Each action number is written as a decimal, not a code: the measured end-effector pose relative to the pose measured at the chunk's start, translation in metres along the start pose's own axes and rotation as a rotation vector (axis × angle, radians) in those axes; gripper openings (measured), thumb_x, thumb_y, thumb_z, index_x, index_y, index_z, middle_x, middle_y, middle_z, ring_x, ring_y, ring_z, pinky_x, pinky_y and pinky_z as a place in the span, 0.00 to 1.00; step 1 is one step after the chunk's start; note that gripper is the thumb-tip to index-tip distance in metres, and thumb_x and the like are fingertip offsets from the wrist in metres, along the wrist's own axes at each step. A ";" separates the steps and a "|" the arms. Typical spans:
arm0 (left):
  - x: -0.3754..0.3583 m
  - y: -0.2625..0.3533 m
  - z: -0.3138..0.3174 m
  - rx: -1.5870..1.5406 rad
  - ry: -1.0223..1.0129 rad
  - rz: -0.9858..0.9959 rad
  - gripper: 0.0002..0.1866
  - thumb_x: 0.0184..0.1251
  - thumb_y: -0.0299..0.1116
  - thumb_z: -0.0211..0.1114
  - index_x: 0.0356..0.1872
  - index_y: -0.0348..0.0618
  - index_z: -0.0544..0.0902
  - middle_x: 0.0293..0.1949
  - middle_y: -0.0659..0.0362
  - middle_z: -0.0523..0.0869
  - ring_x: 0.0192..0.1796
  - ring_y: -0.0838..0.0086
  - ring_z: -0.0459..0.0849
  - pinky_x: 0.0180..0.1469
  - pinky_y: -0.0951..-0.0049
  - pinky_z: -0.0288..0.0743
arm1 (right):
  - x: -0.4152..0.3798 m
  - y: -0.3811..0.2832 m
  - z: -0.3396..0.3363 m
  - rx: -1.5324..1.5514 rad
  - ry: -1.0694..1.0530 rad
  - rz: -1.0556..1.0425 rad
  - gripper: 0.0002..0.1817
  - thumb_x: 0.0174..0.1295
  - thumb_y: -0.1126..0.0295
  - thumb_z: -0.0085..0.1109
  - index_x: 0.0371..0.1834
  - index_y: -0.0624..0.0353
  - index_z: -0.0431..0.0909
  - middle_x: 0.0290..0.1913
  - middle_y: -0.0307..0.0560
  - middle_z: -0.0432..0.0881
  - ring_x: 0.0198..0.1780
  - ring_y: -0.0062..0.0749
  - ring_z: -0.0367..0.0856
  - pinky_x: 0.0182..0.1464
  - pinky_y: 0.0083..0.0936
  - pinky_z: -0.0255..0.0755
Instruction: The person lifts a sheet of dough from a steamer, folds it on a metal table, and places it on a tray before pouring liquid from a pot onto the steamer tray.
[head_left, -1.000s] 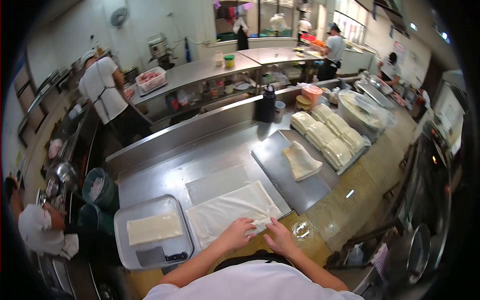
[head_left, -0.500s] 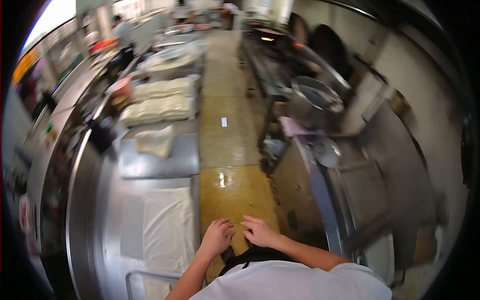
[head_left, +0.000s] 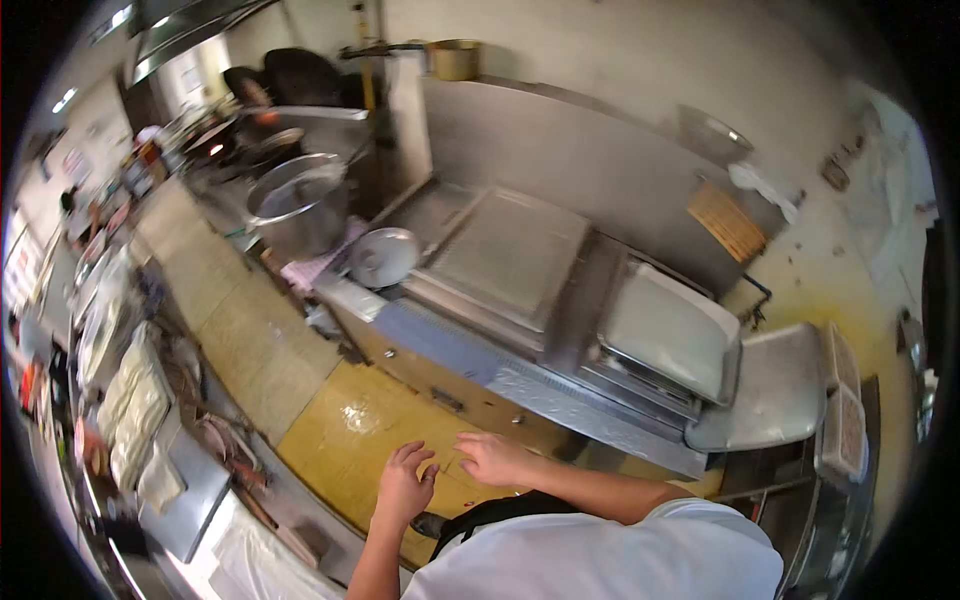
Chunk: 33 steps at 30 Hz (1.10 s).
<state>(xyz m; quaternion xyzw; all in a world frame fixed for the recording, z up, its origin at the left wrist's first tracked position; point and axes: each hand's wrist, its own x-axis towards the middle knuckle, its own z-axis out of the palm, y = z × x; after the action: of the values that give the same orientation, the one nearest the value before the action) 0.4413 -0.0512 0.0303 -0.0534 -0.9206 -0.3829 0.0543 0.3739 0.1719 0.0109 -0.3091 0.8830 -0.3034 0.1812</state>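
My left hand (head_left: pixel 406 484) is in front of my body over the yellow floor (head_left: pixel 350 400), fingers slightly bent and apart, with nothing in it. Beside it, my right hand (head_left: pixel 492 460) is also empty, its fingers loosely spread. Neither one touches anything. Beyond them runs a metal counter (head_left: pixel 540 385) with a flat covered steamer (head_left: pixel 505 255). To its right, a rectangular tray (head_left: pixel 668 328) holds a smooth white layer. A round metal lid or bowl (head_left: pixel 384 257) lies at the counter's left end, near a large metal pot (head_left: pixel 300 215).
An empty-looking metal tray (head_left: pixel 765 390) leans at the right, beside stacked plastic containers (head_left: pixel 845 430). On the left, a work table (head_left: pixel 190 500) carries long pale dough-like rolls (head_left: pixel 135 410). A flame burns at the far stove (head_left: pixel 215 150). The tiled aisle (head_left: pixel 240 300) appears wet.
My view has swung to the right, from the aisle and left table towards the counter with the steamer and trays. Both hands stay raised before me, still empty.
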 end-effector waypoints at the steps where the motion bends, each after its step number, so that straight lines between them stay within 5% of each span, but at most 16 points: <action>1: 0.014 0.016 0.019 0.001 -0.020 0.035 0.14 0.64 0.31 0.76 0.49 0.39 0.90 0.60 0.44 0.88 0.64 0.47 0.83 0.68 0.54 0.77 | -0.016 0.022 -0.011 0.005 0.030 0.034 0.24 0.70 0.62 0.60 0.65 0.64 0.82 0.75 0.61 0.76 0.72 0.58 0.77 0.74 0.46 0.72; 5: 0.058 0.086 0.101 -0.013 -0.127 0.101 0.13 0.64 0.31 0.76 0.48 0.40 0.90 0.60 0.45 0.88 0.65 0.48 0.83 0.68 0.54 0.77 | -0.085 0.100 -0.066 0.031 0.114 0.112 0.23 0.70 0.62 0.60 0.64 0.64 0.83 0.73 0.60 0.78 0.71 0.55 0.78 0.74 0.44 0.72; 8: 0.081 0.137 0.164 -0.032 -0.256 0.165 0.13 0.64 0.31 0.76 0.49 0.41 0.90 0.60 0.46 0.88 0.65 0.48 0.83 0.68 0.54 0.77 | -0.141 0.156 -0.095 0.046 0.242 0.185 0.21 0.68 0.65 0.59 0.59 0.65 0.84 0.63 0.60 0.84 0.64 0.60 0.81 0.70 0.49 0.75; 18: 0.187 0.271 0.317 -0.079 -0.580 0.567 0.14 0.60 0.27 0.75 0.48 0.41 0.89 0.58 0.43 0.88 0.63 0.45 0.84 0.68 0.52 0.77 | -0.283 0.275 -0.150 0.121 0.620 0.538 0.21 0.69 0.63 0.62 0.60 0.63 0.84 0.63 0.60 0.85 0.65 0.55 0.83 0.70 0.44 0.76; 23: 0.268 0.282 0.384 0.047 -0.660 0.635 0.19 0.62 0.27 0.72 0.55 0.41 0.87 0.65 0.41 0.84 0.69 0.43 0.79 0.73 0.49 0.72 | -0.318 0.330 -0.163 0.114 0.898 0.654 0.17 0.67 0.65 0.62 0.54 0.65 0.85 0.56 0.63 0.86 0.60 0.59 0.83 0.64 0.50 0.77; 26: 0.314 0.256 0.438 0.235 -0.574 0.742 0.24 0.63 0.28 0.69 0.63 0.41 0.82 0.70 0.42 0.78 0.72 0.43 0.75 0.75 0.47 0.69 | -0.333 0.357 -0.203 0.058 0.782 0.840 0.20 0.64 0.68 0.62 0.56 0.67 0.84 0.59 0.68 0.85 0.61 0.63 0.82 0.68 0.48 0.75; 28: 0.340 0.251 0.453 0.364 -0.533 0.811 0.28 0.64 0.29 0.68 0.67 0.41 0.78 0.71 0.43 0.77 0.72 0.42 0.74 0.76 0.46 0.68 | -0.330 0.383 -0.201 -0.192 1.057 0.856 0.19 0.62 0.69 0.62 0.54 0.66 0.84 0.58 0.69 0.84 0.63 0.62 0.82 0.68 0.48 0.76; 31: 0.357 0.254 0.462 0.366 -0.627 0.723 0.29 0.63 0.29 0.66 0.68 0.42 0.75 0.67 0.44 0.78 0.70 0.44 0.75 0.72 0.45 0.70 | -0.329 0.414 -0.218 -0.593 0.850 0.988 0.15 0.63 0.70 0.59 0.51 0.63 0.84 0.56 0.69 0.84 0.64 0.57 0.82 0.66 0.47 0.77; 33: 0.370 0.236 0.478 0.411 -0.626 0.746 0.19 0.62 0.30 0.65 0.56 0.43 0.83 0.54 0.46 0.85 0.62 0.47 0.83 0.66 0.46 0.74 | -0.327 0.448 -0.219 -0.521 0.703 1.041 0.14 0.65 0.70 0.57 0.51 0.61 0.84 0.56 0.66 0.85 0.64 0.54 0.83 0.67 0.45 0.77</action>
<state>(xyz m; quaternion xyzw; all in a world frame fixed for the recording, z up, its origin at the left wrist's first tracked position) 0.0801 0.4753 -0.0873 -0.4774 -0.8673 -0.1149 -0.0814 0.3107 0.7586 -0.0715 0.2397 0.9673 -0.0364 -0.0744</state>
